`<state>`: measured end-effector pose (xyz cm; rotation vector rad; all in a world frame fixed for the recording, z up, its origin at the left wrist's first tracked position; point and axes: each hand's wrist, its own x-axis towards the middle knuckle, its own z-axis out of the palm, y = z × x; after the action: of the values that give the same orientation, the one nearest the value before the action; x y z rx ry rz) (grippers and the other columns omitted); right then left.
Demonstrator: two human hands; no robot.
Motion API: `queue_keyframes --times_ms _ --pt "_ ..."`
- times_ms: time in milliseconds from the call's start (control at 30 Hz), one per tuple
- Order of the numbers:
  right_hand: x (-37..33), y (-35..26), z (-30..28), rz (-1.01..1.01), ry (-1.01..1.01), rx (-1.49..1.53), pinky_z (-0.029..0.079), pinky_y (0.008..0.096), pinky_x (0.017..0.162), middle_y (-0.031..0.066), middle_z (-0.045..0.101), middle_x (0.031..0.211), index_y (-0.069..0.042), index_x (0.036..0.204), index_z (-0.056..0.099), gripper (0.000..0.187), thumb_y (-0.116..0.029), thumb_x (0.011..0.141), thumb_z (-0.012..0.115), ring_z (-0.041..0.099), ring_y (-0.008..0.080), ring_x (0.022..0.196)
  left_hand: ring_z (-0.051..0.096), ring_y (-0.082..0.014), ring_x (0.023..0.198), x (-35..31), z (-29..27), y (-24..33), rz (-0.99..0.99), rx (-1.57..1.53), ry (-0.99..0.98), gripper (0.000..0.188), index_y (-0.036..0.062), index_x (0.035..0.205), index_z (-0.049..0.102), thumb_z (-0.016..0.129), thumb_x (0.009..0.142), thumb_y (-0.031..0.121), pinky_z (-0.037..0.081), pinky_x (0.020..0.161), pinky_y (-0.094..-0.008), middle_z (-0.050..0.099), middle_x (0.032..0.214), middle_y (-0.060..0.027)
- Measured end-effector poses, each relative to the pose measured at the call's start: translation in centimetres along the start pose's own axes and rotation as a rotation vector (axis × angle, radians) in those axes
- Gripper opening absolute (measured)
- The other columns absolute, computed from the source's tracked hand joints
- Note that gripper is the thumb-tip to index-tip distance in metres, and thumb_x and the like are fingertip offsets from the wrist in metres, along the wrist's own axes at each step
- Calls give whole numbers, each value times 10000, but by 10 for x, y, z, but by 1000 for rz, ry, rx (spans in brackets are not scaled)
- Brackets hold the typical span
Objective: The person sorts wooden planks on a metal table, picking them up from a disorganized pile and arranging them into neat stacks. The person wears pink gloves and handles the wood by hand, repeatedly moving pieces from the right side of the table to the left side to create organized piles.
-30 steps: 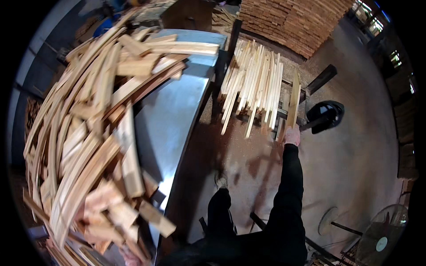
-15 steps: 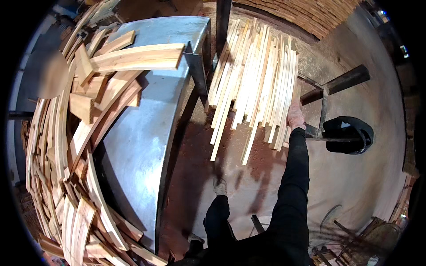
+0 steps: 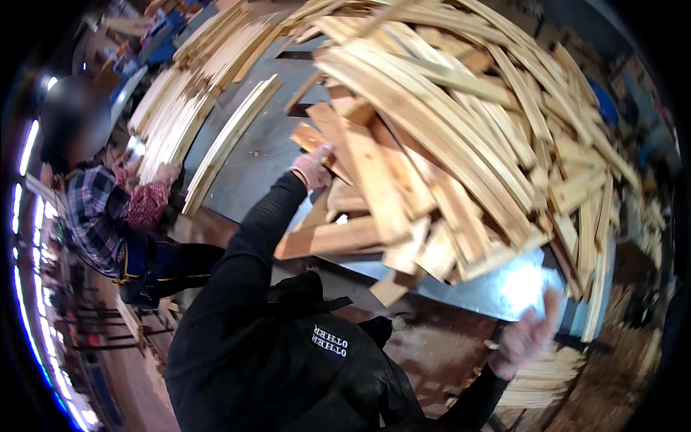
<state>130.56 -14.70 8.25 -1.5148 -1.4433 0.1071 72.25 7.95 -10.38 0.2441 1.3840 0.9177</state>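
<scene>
My left hand (image 3: 312, 171) is at the near-left edge of a jumbled wood pile, its fingers closed on the end of a short wooden board (image 3: 308, 137). Part of its grip is hidden by the wood. Beside it, a wider pale plank (image 3: 378, 183) slants across the heap, and another board (image 3: 331, 237) lies nearer to me. My right hand (image 3: 529, 335) hangs in the air over the table's near edge, at the right. It is blurred by motion, but its fingers look spread and nothing shows in them. Long curved wooden strips (image 3: 432, 122) lie over the pile's middle.
The metal table (image 3: 245, 155) bears the heap. A co-worker in a plaid shirt (image 3: 97, 209) stands at the left, hands at a row of stacked strips (image 3: 176, 119). A narrow strip bundle (image 3: 230, 144) lies between us. Below my right hand is another strip stack (image 3: 543, 378).
The view has swung from the floor stack to the table and its wood heap. My right hand has left the stacked strips and is raised. My left hand now reaches into the heap.
</scene>
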Motion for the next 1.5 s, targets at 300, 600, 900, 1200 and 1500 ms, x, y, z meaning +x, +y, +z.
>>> queue_keyframes --times_ms 300,600,900,1200,1500 --pt "180 -282 366 -940 -298 -440 434 436 1068 149 610 1328 -57 1418 503 646 -313 863 712 590 324 1199 509 -379 1282 -96 -132 80 879 1121 884 788 12 1429 452 777 795 349 388 1112 -429 542 1367 -230" --pt "223 -282 580 -818 -882 -1114 516 452 870 132 703 1007 -77 1043 681 209 -143 862 600 671 299 1017 608 -359 1145 -80 -281 167 317 1390 695 727 85 1354 419 756 755 321 495 890 -538 618 1186 -180" --pt "55 -387 641 -1446 -1262 -269 373 422 1124 43 655 778 -143 872 689 85 -147 801 641 647 234 869 583 -352 1210 -82 -248 159 136 1214 529 780 87 1416 418 669 826 531 463 991 -485 603 1289 -181" --pt "60 -288 558 -473 -924 -346 258 498 1189 234 439 1494 5 1487 387 941 -519 788 735 393 363 1410 601 -413 1149 -89 -220 123 147 1150 556 1102 78 1574 140 744 750 492 490 977 -463 566 1265 -255" --pt "54 -224 480 -471 -1046 -1022 199 597 1173 259 305 1552 -26 1495 329 1008 -265 639 804 329 464 1392 606 -212 1131 -100 -251 135 225 -217 -128 728 11 1442 437 726 862 341 492 983 -353 591 1285 -152"
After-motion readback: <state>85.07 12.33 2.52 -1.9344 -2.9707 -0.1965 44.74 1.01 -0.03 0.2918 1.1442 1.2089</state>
